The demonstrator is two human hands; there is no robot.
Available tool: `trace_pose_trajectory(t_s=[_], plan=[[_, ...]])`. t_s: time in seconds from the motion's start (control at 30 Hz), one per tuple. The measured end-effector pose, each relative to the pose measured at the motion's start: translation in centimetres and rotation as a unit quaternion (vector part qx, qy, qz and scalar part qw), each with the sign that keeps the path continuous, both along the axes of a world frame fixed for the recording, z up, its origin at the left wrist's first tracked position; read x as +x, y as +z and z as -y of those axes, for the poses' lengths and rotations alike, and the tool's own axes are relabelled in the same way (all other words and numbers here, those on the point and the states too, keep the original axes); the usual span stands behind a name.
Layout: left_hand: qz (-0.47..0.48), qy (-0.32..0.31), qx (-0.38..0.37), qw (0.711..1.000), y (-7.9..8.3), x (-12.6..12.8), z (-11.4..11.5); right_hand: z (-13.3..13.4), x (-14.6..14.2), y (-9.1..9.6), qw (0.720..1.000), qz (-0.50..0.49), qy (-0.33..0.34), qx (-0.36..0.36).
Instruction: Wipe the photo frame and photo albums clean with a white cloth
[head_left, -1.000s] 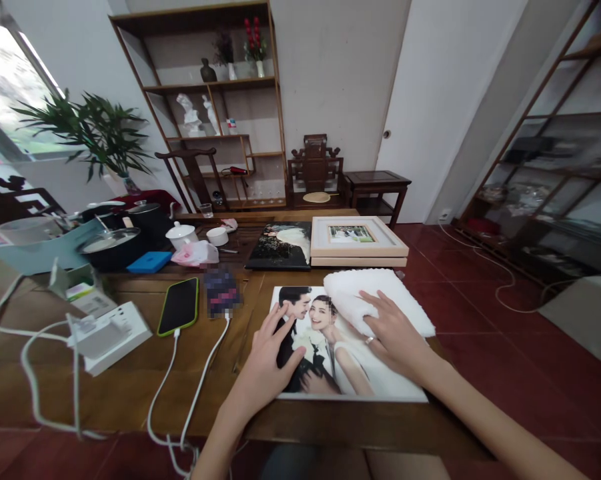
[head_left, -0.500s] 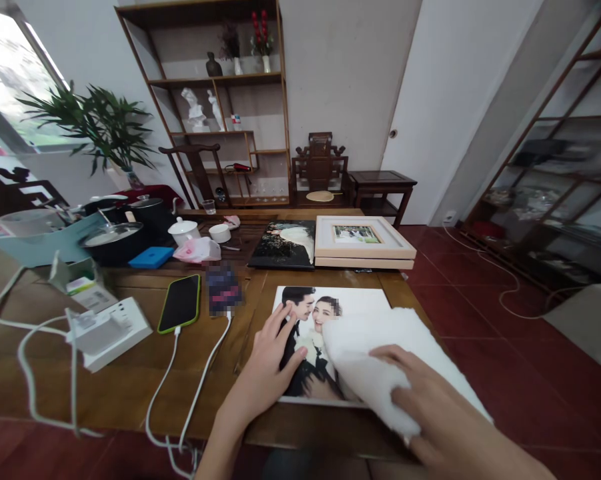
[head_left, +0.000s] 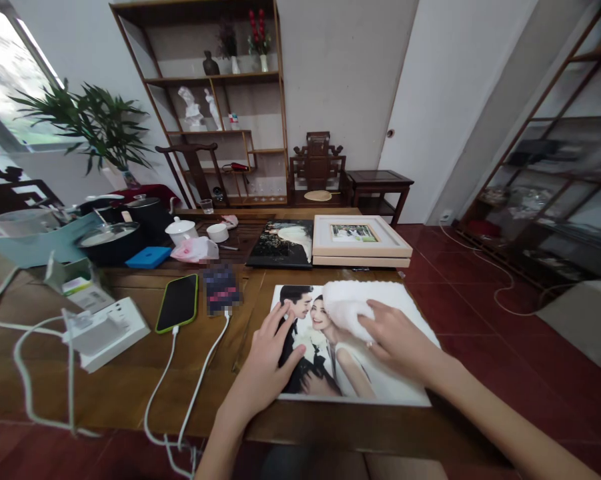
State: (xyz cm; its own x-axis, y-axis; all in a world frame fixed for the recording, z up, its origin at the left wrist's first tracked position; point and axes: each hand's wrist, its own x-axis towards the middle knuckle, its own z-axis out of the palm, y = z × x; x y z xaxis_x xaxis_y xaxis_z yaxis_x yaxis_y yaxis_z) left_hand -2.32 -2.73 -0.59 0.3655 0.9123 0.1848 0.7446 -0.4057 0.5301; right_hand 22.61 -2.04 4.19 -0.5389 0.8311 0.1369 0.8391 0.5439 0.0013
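Note:
A wedding photo panel (head_left: 347,373) lies flat on the wooden table, showing a couple in a dark suit and a white dress. My left hand (head_left: 270,357) rests on its left part with the fingers spread, holding nothing. In my right hand (head_left: 397,337) a white fluffy cloth (head_left: 347,303) is bunched and pressed on the panel's upper right area. The cloth spreads out to the right behind my hand, covering the panel's upper right corner.
Behind the panel lie a dark photo panel (head_left: 283,243) and stacked pale picture frames (head_left: 363,247). To the left are a green-edged phone (head_left: 179,303), a pixelated device (head_left: 221,290), white cables and a white power strip (head_left: 110,333). Farther back stand pots (head_left: 111,243) and a lidded white cup (head_left: 181,230).
My right hand has moved away from me with the cloth, from the panel's lower part to its upper right, uncovering the lower right of the photo. My left hand stays in place.

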Motion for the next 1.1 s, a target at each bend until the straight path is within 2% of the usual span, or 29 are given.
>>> trace_pose_trajectory(t_s=[0.17,0.27,0.33,0.43,0.6,0.7,0.8,0.9,1.0,1.03,1.1], plan=[[0.0,-0.002,0.009,1.0,0.1,0.0,0.0,7.7,-0.5,-1.3,0.995,-0.069,0.072,0.007],[0.004,-0.005,0.004,1.0,0.1,0.0,-0.1,9.3,-0.4,-1.6,0.991,-0.107,0.081,-0.001],[0.006,-0.004,-0.002,1.0,0.0,-0.1,-0.1,8.2,-0.2,-1.1,0.993,-0.101,0.063,-0.024],[0.008,-0.007,-0.012,1.0,0.0,-0.2,-0.2,4.3,0.2,-0.1,0.997,-0.066,0.013,-0.047],[0.029,0.007,-0.009,1.0,-0.2,-0.2,-0.2,-2.7,0.4,0.2,0.998,-0.069,-0.004,-0.008],[0.041,0.011,-0.007,0.999,-0.3,-0.2,-0.2,-3.7,0.2,0.1,0.996,-0.081,-0.022,0.006],[0.044,0.006,-0.01,0.999,-0.5,-0.2,-0.2,-1.3,-0.3,0.2,0.997,-0.076,-0.023,-0.007],[0.037,0.017,-0.019,0.999,-0.6,-0.2,-0.2,3.5,-0.8,0.3,0.996,-0.082,0.005,-0.046],[0.023,0.021,-0.027,0.999,-0.6,-0.1,-0.2,7.8,-1.2,0.1,0.99,-0.104,0.087,-0.031],[0.017,0.018,-0.028,0.999,-0.5,-0.1,-0.2,8.6,-1.2,0.1,0.988,-0.108,0.11,-0.024],[0.006,0.012,-0.03,0.999,-0.4,-0.1,-0.3,9.0,-1.0,0.1,0.987,-0.113,0.114,-0.029]])
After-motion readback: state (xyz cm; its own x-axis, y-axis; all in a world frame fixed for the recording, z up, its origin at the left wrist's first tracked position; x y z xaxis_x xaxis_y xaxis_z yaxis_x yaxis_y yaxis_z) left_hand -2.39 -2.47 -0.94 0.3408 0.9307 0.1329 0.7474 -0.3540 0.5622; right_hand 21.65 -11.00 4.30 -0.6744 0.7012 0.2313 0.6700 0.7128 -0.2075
